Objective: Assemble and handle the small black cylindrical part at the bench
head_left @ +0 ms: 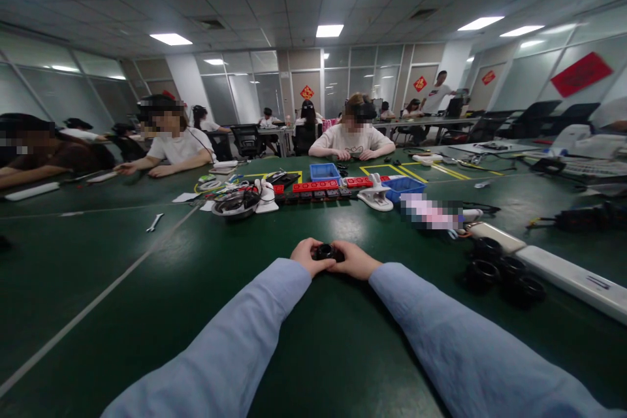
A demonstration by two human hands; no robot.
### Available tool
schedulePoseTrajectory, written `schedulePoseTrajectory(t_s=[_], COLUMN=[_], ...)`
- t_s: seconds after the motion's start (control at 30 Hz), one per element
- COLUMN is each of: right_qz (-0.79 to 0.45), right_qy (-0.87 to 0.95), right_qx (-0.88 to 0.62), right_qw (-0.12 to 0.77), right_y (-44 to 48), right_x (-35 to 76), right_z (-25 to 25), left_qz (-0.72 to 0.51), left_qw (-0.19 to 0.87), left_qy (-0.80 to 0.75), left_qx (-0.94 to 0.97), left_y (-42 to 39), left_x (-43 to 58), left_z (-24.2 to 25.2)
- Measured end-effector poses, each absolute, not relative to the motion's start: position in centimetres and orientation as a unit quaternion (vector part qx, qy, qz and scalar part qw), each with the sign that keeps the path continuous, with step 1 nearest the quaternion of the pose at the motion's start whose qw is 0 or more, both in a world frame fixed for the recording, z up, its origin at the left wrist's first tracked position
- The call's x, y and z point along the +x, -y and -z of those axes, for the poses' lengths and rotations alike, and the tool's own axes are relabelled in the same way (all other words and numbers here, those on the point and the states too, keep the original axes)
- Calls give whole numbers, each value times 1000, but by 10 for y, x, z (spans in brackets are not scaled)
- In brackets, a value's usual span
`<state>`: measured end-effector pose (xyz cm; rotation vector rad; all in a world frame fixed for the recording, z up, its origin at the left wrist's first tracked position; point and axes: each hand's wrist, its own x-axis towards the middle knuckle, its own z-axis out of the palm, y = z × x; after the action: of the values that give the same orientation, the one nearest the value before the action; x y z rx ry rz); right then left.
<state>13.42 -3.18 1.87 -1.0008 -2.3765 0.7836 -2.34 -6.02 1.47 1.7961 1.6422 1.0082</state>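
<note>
Centrally: small black round part (324, 251), held two-handed over green table (147, 287).
Left hand (307, 256) and right hand (353, 260) both clamped on it, fingers closed around its sides. Black rings (504, 272) lie at 3 o'clock; wrench (154, 223) at 10 o'clock; blue bins (324, 172) at 12.

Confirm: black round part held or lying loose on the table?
Held: left hand and right hand clasp the black round part between them.

A small black round part (324, 251) sits low over the green table, pinched between both hands' fingertips.
</note>
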Motion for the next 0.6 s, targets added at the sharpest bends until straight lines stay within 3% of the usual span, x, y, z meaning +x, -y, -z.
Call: schedulePoseTrajectory(t_s=[0.33,0.47,0.6], right_qz=[-80,-113,-198], right_qy=[795,834,890], right_qx=[-565,-489,-367], right_qw=[207,227,182], right_y=[49,50,41], right_x=[109,118,134], right_z=[-20,-22,-27], left_qz=[-395,-391,-345], left_qw=[161,204,287], left_qy=[-672,-612,-522], left_qx=[605,657,725], left_y=[60,60,58], left_x=[-11,-21,-36], left_z=[-18,-17,-13])
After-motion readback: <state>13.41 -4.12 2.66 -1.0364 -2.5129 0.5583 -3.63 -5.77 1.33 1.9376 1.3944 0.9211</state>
